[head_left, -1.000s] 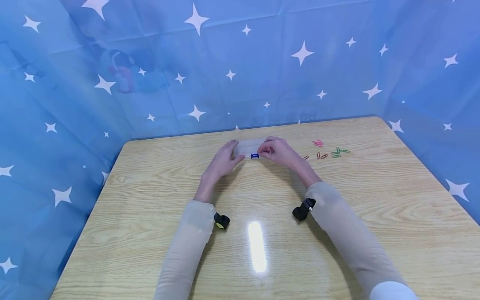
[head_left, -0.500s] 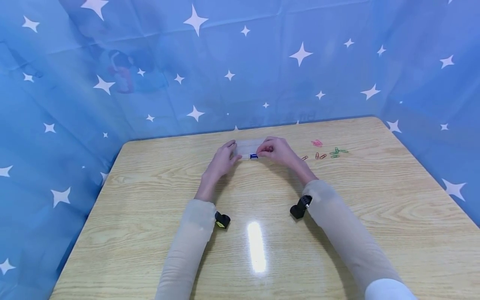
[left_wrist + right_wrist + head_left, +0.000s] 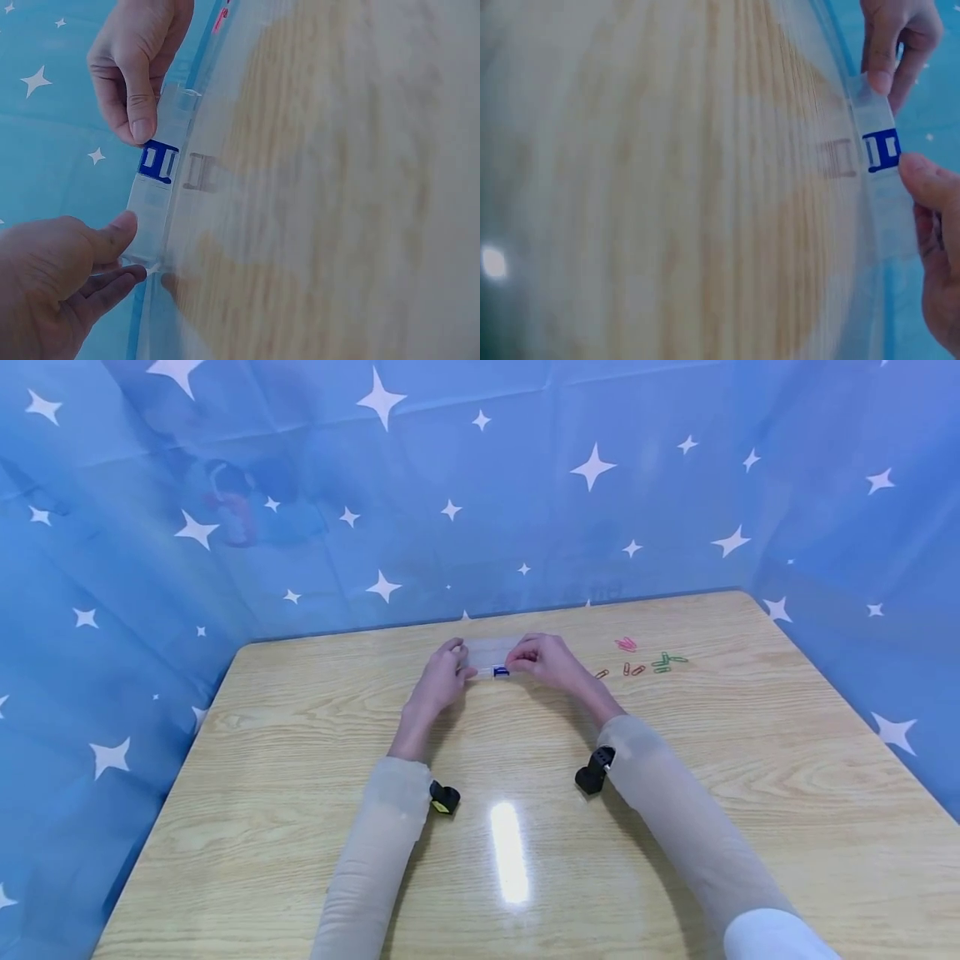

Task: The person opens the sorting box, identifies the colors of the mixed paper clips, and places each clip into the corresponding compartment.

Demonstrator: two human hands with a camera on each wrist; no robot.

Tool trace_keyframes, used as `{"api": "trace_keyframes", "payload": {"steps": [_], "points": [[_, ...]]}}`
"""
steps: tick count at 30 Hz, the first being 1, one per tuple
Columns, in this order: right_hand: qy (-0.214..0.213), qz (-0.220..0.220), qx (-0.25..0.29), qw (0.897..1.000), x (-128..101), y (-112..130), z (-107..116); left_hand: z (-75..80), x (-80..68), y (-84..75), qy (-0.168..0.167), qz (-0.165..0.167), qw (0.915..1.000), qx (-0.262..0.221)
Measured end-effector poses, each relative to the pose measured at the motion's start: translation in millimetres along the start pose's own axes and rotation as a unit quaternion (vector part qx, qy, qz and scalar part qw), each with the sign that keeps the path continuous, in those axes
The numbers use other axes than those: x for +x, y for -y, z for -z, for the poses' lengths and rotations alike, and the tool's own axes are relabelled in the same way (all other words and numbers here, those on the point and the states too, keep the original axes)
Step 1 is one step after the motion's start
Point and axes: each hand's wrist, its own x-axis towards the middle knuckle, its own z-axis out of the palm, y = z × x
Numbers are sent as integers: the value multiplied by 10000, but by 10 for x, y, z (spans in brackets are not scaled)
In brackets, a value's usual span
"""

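A small clear plastic box [image 3: 491,656] with a blue latch [image 3: 501,672] lies on the wooden table [image 3: 525,777] at the far middle. My left hand [image 3: 444,675] grips its left end between thumb and fingers. My right hand [image 3: 542,660] holds the right end, with the thumb beside the latch. In the left wrist view the clear box [image 3: 154,202] and the blue latch [image 3: 158,164] sit between the left hand [image 3: 67,277] and the right hand [image 3: 139,64]. In the right wrist view the blue latch [image 3: 882,150] shows just above my right thumb [image 3: 930,180].
Several coloured paper clips [image 3: 645,662] lie scattered on the table right of my right hand. A blue star-print cloth [image 3: 480,485] walls the table at the back and both sides. A bright light glare [image 3: 508,852] shows on the near tabletop.
Both hands stay on the clear box. My left fingers have curled in a little more at the box's left end; the head view has shifted slightly.
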Motion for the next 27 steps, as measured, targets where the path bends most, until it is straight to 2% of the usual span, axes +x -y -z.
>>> {"api": "trace_keyframes", "payload": {"steps": [4,14,20,27], "points": [[252,100,-71,9996,33,-4,-12,13,3,-5,10,63,9999,81],[537,-183,32,9984,35,-13,61,-9,-4,-19,50,112,9999,78],[496,-217,60,9985,15,-5,96,-10,-14,-27,90,117,9999,83],[327,-503,120,9981,-20,39,177,-4,-23,-15,87,133,9999,19]]}}
